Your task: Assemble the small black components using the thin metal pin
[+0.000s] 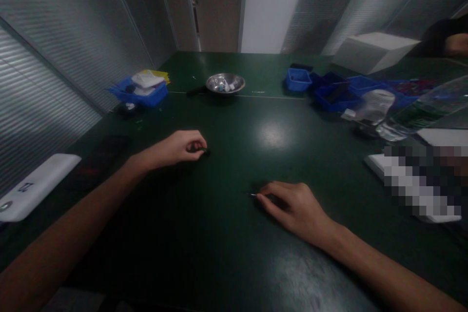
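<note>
My left hand is closed in a pinch over the dark green table. At its fingertips shows a small dark piece, too small to name. Nearer to me and further right, my right hand pinches a thin, shiny, pin-like piece between thumb and forefinger. Its tip points left. Its exact kind cannot be made out. The two hands are apart, each low over the tabletop.
A metal bowl with small bits stands at the back. Blue bins hold items at left and right. A plastic bottle lies tilted at right. A white device lies at left. Another person's hand shows far right.
</note>
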The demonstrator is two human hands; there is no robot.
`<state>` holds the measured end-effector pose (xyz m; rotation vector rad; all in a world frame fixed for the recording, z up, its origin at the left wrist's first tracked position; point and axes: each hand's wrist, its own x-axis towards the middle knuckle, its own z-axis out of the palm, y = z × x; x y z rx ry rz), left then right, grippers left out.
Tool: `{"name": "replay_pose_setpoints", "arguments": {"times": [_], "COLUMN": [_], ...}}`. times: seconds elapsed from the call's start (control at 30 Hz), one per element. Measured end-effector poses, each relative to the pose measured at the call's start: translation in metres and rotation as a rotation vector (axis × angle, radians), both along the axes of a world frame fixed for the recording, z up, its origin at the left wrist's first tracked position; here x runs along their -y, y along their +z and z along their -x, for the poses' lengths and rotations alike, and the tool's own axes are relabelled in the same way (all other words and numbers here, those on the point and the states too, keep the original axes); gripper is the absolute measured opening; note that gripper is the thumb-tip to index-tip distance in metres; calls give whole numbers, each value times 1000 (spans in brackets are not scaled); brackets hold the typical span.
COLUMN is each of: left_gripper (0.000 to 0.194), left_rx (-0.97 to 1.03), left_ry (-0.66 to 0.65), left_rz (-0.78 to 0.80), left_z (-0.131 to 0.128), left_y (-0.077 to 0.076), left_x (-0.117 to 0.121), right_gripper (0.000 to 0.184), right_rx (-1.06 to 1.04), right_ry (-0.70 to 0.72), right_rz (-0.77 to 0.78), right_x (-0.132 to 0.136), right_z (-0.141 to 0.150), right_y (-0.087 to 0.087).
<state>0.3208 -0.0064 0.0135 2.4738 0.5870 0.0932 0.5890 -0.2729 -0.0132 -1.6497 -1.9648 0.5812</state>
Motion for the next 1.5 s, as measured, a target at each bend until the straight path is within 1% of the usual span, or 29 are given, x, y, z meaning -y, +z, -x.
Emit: {"name": "replay_pose_setpoints", "arguments": {"times": [0.03, 0.1, 0.17, 0.23, 0.33, 0.43, 0.67, 0.9, 1.17, 1.33, 1.5], "left_gripper": [23, 17, 14, 13, 15, 15, 14, 13, 12, 12, 12], "left_rx": [21, 81, 131, 182, 226, 234, 219, 213, 220, 222, 200], "left_ry": [-78, -188, -235, -254, -276, -302, -312, -314, -315, -317, -320], "left_rz": [16, 42, 40, 15, -20, -41, -68, -66, -64, -68, -74], "left_z": [-11, -28, -39, -45, -52, -55, -55, -54, -54, -54, -53], "left_y": [0, -3, -10, -17, -25, -28, -28, -28, -28, -30, -27], "left_x": [19, 55, 82, 100, 113, 117, 118, 118, 117, 117, 117], "right_gripper": [29, 28, 28, 28, 27, 27, 26, 25, 26, 27, 28], "right_rx": [-2, -4, -1, 5, 19, 33, 40, 64, 70, 65, 43], "right_ry": [-1, 0, 2, 4, 3, 9, 23, 26, 16, 29, 15], "right_rz": [-1, -2, -9, -17, -27, -29, -26, -7, -19, -15, -4], "right_x": [0, 1, 1, 2, 2, 2, 1, 1, 1, 0, 1], "right_z": [0, 0, 0, 0, 0, 0, -1, 0, 1, 2, 2], "right_y": [0, 0, -1, -1, 0, 1, 2, 2, 0, 1, 3]}}
